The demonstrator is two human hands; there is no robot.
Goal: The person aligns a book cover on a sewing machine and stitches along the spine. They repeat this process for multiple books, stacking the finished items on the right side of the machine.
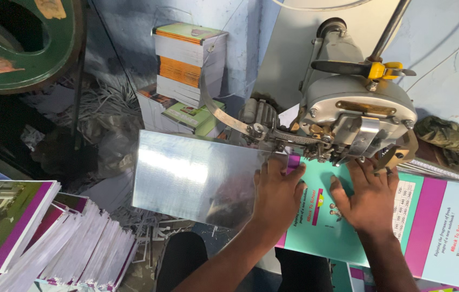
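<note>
Both the left hand (278, 192) and the right hand (367, 197) lie flat and open-palmed on the teal-and-purple notebook cover sheet (316, 227), which sits under the head of the stitching machine (356, 116) beside its shiny metal table (186, 173). The sheet looks thin, light, glossy and easily creased, so broad palm pressure near the machine head probably suits it better than a pinching grip.

Both forearms come up from the bottom edge of the view, bare to the wrist, and run roughly side by side toward the far side. The left hand (277, 194) lies palm down, fingers together and stretched forward, the thumb out toward the other hand. The right hand (369, 199) is also flat, palm down, its fingers spread a little and pointing away from the body, the thumb angled inward. The two hands rest near each other without touching. Neither grips anything.
</note>
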